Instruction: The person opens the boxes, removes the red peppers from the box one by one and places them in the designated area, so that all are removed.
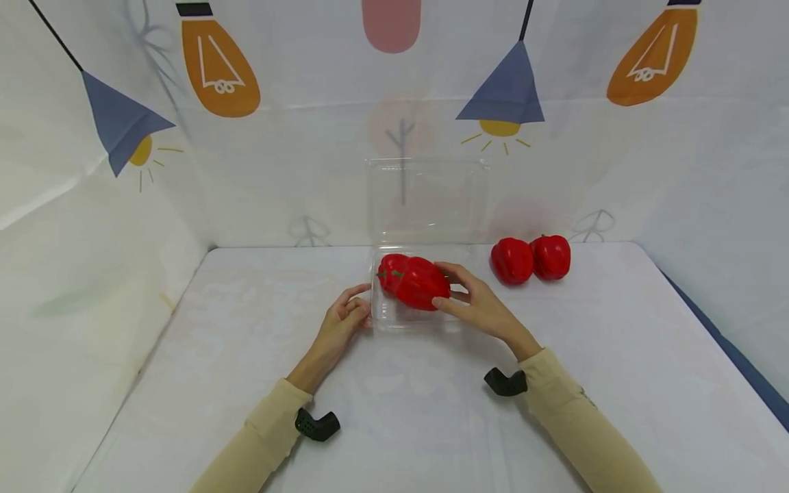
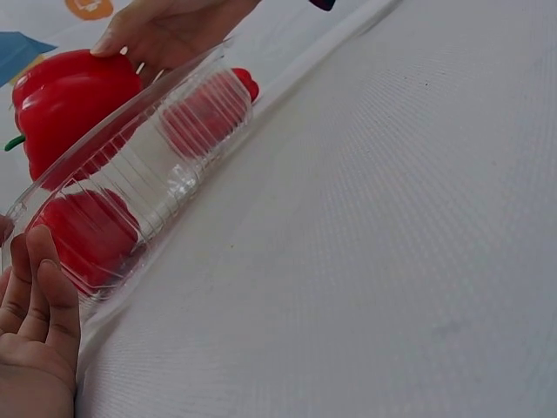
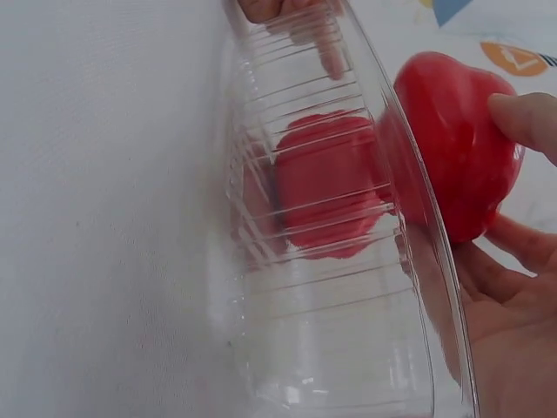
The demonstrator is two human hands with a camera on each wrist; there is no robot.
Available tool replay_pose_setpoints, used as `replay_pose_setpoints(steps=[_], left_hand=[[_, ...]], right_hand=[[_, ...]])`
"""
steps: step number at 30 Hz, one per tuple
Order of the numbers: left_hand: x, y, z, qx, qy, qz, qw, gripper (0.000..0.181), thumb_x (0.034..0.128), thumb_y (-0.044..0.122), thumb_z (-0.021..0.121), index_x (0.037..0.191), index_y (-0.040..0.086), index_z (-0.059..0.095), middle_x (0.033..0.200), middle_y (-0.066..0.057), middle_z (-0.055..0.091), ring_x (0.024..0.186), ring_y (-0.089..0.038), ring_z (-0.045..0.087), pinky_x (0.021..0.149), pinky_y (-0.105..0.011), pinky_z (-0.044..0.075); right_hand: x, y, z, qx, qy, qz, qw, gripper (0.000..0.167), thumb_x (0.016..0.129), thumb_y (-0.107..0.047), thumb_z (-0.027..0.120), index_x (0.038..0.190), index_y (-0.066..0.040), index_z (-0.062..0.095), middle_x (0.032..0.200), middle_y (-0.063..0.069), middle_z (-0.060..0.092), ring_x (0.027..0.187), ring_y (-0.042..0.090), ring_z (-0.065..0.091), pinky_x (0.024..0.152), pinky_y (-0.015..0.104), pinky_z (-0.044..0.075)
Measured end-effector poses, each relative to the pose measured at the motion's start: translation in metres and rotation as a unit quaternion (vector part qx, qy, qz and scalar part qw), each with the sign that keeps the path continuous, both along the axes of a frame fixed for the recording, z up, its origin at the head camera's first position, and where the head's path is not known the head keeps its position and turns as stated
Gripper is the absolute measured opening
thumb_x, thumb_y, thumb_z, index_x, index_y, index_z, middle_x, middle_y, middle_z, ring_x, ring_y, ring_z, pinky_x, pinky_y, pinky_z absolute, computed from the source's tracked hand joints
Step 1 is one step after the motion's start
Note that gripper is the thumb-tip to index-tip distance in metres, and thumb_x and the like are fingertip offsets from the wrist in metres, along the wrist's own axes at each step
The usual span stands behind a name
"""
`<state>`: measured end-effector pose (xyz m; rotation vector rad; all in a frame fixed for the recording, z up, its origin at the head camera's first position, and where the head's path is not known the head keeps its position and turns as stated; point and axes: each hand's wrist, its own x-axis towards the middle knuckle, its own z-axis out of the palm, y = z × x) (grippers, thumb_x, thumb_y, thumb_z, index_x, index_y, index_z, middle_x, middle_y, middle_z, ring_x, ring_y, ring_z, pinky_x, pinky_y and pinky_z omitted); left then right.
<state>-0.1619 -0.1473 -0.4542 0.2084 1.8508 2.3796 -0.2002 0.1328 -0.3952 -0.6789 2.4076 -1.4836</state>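
A red bell pepper (image 1: pixel 425 284) is held in my right hand (image 1: pixel 477 301), thumb on one side and fingers on the other, over the clear plastic container (image 1: pixel 419 325). In the right wrist view the held pepper (image 3: pixel 457 139) is above the container's rim. Another red bell pepper (image 2: pixel 91 235) lies inside, at the left; from the head view the held one partly covers it. My left hand (image 1: pixel 345 322) touches the container's left side from outside with relaxed fingers (image 2: pixel 59 300). No thumb shows inside the container.
Two more red bell peppers (image 1: pixel 512 261) stand side by side on the white table (image 1: pixel 394 411), right of the container. The container's clear lid (image 1: pixel 428 198) stands raised at the back, near the printed cloth wall (image 1: pixel 296 157).
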Motion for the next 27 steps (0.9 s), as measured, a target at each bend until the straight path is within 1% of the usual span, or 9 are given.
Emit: replay_pose_setpoints(steps=[3, 5, 10, 13, 17, 22, 27], left_hand=[[0.0, 0.0, -0.001, 0.001, 0.001, 0.001, 1.0, 0.048, 0.0937, 0.004, 0.054, 0.139, 0.003, 0.038, 0.081, 0.007, 0.056, 0.071, -0.004, 0.055, 0.065, -0.018, 0.05], [0.0, 0.001, -0.001, 0.001, 0.0, 0.001, 1.0, 0.048, 0.0937, 0.004, 0.054, 0.139, 0.003, 0.039, 0.08, 0.007, 0.056, 0.071, -0.004, 0.055, 0.065, -0.017, 0.05], [0.0, 0.0, -0.001, -0.004, 0.0, 0.001, 1.0, 0.048, 0.094, 0.006, 0.054, 0.139, 0.004, 0.039, 0.081, 0.007, 0.055, 0.071, -0.005, 0.054, 0.066, -0.017, 0.05], [0.0, 0.0, -0.002, -0.008, -0.001, 0.001, 1.0, 0.048, 0.0941, 0.008, 0.055, 0.139, 0.005, 0.039, 0.083, 0.006, 0.055, 0.072, -0.005, 0.054, 0.067, -0.017, 0.05], [0.001, -0.001, -0.002, -0.006, -0.003, 0.005, 1.0, 0.048, 0.0941, 0.009, 0.056, 0.139, 0.005, 0.039, 0.084, 0.006, 0.055, 0.072, -0.005, 0.054, 0.067, -0.017, 0.05], [0.001, -0.002, 0.0, -0.007, -0.003, 0.007, 0.9999, 0.048, 0.0939, 0.008, 0.055, 0.139, 0.005, 0.039, 0.083, 0.007, 0.056, 0.072, -0.005, 0.054, 0.067, -0.017, 0.049], [0.001, 0.0, 0.002, -0.009, -0.005, 0.005, 0.9999, 0.047, 0.094, 0.006, 0.054, 0.139, 0.006, 0.04, 0.083, 0.008, 0.056, 0.073, -0.005, 0.054, 0.067, -0.016, 0.049]], right_hand=[[0.0, 0.003, -0.001, -0.003, -0.001, -0.006, 1.0, 0.073, 0.084, -0.032, 0.07, 0.145, -0.026, 0.031, 0.141, 0.0, 0.041, 0.127, 0.024, 0.041, 0.099, 0.046, 0.047], [0.001, 0.005, -0.002, -0.005, -0.002, -0.01, 0.9999, 0.076, 0.083, -0.032, 0.071, 0.145, -0.026, 0.029, 0.141, 0.001, 0.04, 0.127, 0.025, 0.04, 0.098, 0.045, 0.048], [0.004, 0.011, -0.002, 0.0, -0.008, -0.028, 0.9996, 0.077, 0.081, -0.034, 0.073, 0.144, -0.034, 0.028, 0.139, -0.001, 0.039, 0.127, 0.023, 0.039, 0.098, 0.042, 0.049], [0.005, 0.015, -0.002, 0.001, -0.004, -0.033, 0.9995, 0.076, 0.082, -0.034, 0.072, 0.145, -0.034, 0.028, 0.138, -0.002, 0.04, 0.128, 0.022, 0.038, 0.099, 0.042, 0.048], [0.006, 0.021, -0.002, 0.0, 0.008, -0.036, 0.9993, 0.076, 0.083, -0.033, 0.071, 0.145, -0.033, 0.028, 0.137, 0.0, 0.04, 0.128, 0.023, 0.038, 0.1, 0.044, 0.047], [0.008, 0.027, -0.002, -0.008, 0.019, -0.046, 0.9987, 0.077, 0.082, -0.029, 0.072, 0.146, -0.028, 0.028, 0.142, 0.001, 0.037, 0.128, 0.025, 0.038, 0.101, 0.049, 0.045], [0.01, 0.034, -0.002, -0.012, 0.011, -0.061, 0.998, 0.078, 0.081, -0.027, 0.073, 0.145, -0.026, 0.028, 0.143, 0.001, 0.037, 0.128, 0.025, 0.038, 0.101, 0.049, 0.044]])
